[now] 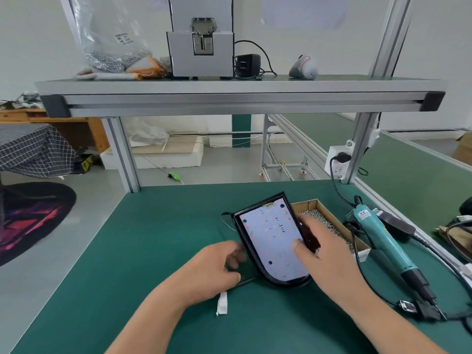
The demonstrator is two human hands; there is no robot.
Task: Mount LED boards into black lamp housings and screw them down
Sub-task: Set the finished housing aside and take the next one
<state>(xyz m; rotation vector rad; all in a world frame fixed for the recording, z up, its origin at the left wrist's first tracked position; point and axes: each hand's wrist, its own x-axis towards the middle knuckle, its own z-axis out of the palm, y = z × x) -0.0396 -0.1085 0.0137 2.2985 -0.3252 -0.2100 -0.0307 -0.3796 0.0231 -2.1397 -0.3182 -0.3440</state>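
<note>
A white tag (222,304) lies below the left hand (219,267), whose curled fingers blur at the left rim of the black lamp housing (286,284); grip indeterminate. The right hand (321,249) pinches the right wall, thumb on the seated LED board (270,236), hiding that edge. Beyond it: cardboard screw box (313,202), teal electric screwdriver (383,238).

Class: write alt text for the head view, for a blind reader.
A right hand grips the right edge of a black lamp housing, thumb on the white LED board inside; the blurred left hand is at its left edge. A box of screws and an electric screwdriver lie alongside.
</note>
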